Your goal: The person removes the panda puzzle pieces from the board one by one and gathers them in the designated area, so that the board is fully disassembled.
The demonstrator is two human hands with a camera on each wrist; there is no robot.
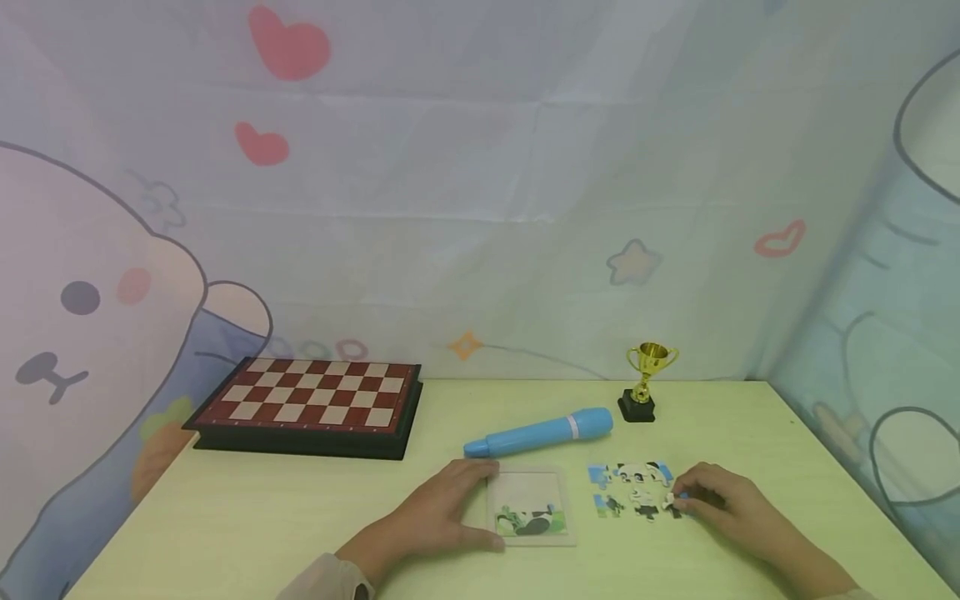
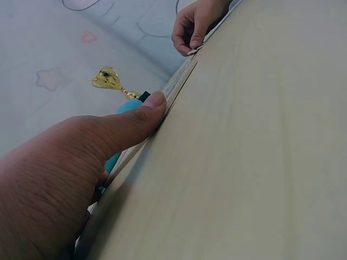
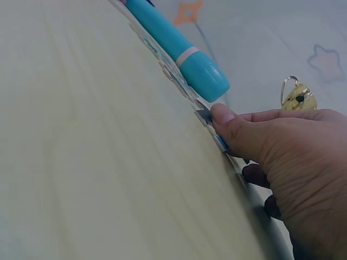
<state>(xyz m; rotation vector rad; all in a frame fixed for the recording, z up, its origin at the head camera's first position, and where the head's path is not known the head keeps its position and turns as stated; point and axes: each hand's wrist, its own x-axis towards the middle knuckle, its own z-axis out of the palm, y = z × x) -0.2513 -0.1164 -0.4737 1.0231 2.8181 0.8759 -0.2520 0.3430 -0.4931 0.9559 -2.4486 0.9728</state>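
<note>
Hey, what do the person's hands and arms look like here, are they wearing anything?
Both hands are bare: no gloves, rings or watch visible. The left hand ends in a light beige sleeve cuff at the wrist. The right hand shows a bare wrist up to the frame edge.

Two bare hands show in the head view, with nothing worn on them: no gloves, rings, watch or bracelet. The left hand (image 1: 442, 510) comes out of a pale beige sleeve cuff (image 1: 330, 581) at about 7 o'clock from it, the cloth soft and plain, its edge rounded at the wrist. The right hand (image 1: 723, 500) runs into a bare forearm toward 5 o'clock. In the wrist views the thumbnails are short and unpainted, and fine creases cross the knuckles and the backs of both hands.
</note>
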